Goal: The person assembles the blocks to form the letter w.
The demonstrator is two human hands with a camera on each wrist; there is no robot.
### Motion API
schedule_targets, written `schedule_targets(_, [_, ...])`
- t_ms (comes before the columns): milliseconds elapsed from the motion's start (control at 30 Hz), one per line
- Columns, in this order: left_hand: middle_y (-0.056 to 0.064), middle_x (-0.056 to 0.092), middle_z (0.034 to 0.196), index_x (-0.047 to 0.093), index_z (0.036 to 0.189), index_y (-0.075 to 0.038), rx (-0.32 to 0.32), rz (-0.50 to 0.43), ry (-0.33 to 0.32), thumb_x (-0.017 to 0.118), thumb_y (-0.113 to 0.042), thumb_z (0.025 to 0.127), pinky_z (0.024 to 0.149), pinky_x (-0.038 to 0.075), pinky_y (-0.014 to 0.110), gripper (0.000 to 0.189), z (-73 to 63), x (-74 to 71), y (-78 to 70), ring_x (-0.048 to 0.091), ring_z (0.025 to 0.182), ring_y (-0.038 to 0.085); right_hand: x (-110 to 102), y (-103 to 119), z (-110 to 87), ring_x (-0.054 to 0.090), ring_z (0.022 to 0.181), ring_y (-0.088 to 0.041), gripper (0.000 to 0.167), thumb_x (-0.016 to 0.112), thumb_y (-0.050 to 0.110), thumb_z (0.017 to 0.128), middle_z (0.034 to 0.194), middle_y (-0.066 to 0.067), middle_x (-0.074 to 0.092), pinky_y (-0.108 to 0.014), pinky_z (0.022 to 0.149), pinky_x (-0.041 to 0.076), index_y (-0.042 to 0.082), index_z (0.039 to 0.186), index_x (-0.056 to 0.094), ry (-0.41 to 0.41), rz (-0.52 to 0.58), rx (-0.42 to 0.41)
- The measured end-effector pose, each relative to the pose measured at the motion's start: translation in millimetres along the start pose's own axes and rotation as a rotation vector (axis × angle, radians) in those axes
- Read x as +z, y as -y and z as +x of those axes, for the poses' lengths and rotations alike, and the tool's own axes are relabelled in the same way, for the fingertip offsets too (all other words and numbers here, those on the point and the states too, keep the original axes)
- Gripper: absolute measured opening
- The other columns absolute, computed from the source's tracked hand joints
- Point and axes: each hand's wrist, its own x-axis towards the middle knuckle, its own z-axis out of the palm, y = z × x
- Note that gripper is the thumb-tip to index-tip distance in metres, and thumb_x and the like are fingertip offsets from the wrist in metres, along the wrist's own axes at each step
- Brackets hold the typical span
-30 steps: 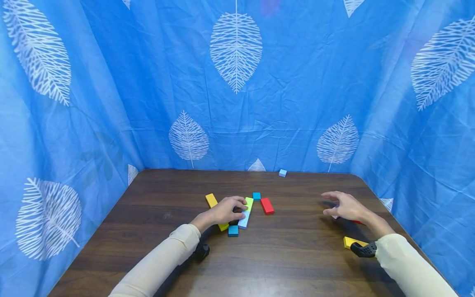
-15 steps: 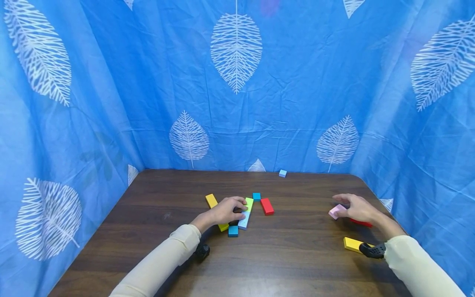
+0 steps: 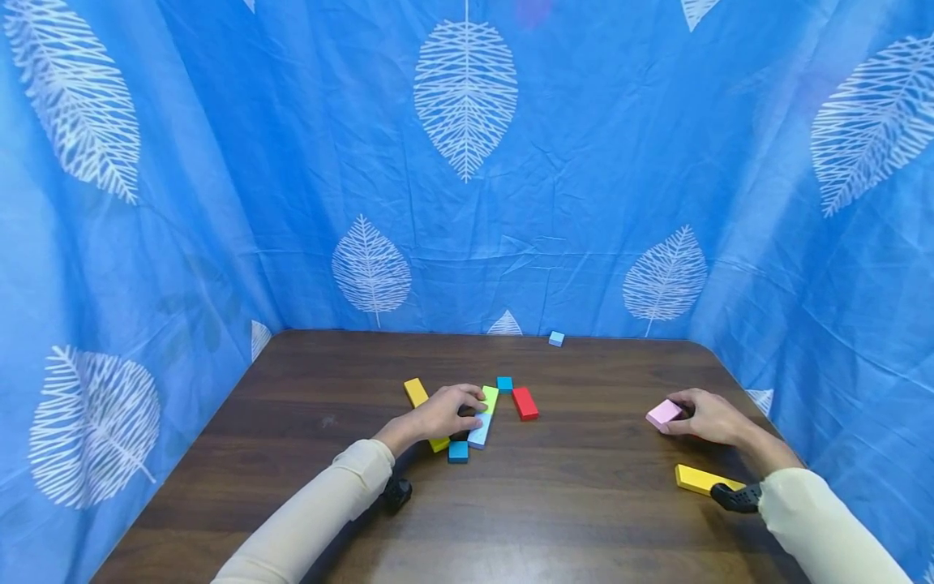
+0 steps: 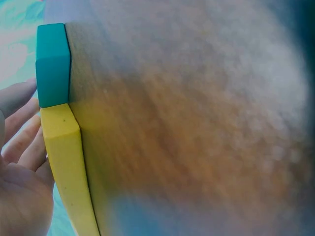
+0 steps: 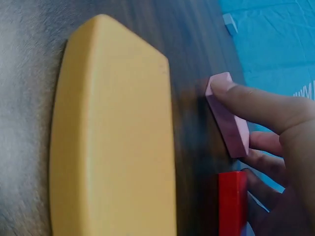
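On the table's left half, my left hand reaches over a yellow block, its fingertips resting at a lime-green block and its thumb by a light-blue block set end to end with it. In the left wrist view, a teal block and the yellow block partly hide relaxed fingers. At the right, my right hand pinches a pink block between thumb and fingers. A red block lies under that palm, visible in the right wrist view and hidden in the head view.
A second teal block and another red block lie right of the lime-green one. A small light-blue block sits at the far table edge. Another yellow block lies by the right wrist. Blue curtains surround the table.
My right hand has moved slightly right and its thumb and fingers have closed on the pink block. The red block beneath it has become hidden in the head view. My left hand stays put.
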Motion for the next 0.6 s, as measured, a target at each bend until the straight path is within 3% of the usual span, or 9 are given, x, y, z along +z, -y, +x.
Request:
schedule_targets(267, [0.006, 0.058, 0.144, 0.072, 0.132, -0.006, 0.007, 0.009, -0.003, 0.072, -0.020, 0.100, 0.114, 0.040, 0.044, 0.035, 1.0, 0.5, 1.2, 0.050, 0.135, 0.026, 11, -2, 1.9, 0.058, 0.101, -0.043, 0.088, 0.089, 0.045, 0.079, 0.121, -0.037, 0.057, -0.059, 0.086, 0.052, -0.020, 0.128, 0.057, -0.063, -0.023, -0.014])
schedule_targets(467, [0.006, 0.058, 0.144, 0.072, 0.131, -0.006, 0.010, 0.005, -0.006, 0.072, -0.020, 0.101, 0.114, 0.040, 0.045, 0.034, 0.5, 0.7, 0.8, 0.050, 0.135, 0.026, 12, -1, 4.0, 0.056, 0.091, -0.033, 0.087, 0.090, 0.043, 0.079, 0.111, -0.024, 0.062, -0.043, 0.076, 0.051, -0.018, 0.130, 0.057, -0.046, -0.006, 0.005])
schedule_targets(600, [0.006, 0.058, 0.144, 0.072, 0.131, -0.005, 0.006, 0.002, -0.007, 0.071, -0.019, 0.101, 0.114, 0.040, 0.044, 0.033, 0.4, 1.3, 1.1, 0.050, 0.135, 0.026, 11, 1, 4.8, 0.056, 0.090, -0.031, 0.085, 0.090, 0.043, 0.079, 0.107, -0.020, 0.063, -0.040, 0.073, 0.049, -0.017, 0.129, 0.058, -0.036, -0.003, 0.006])
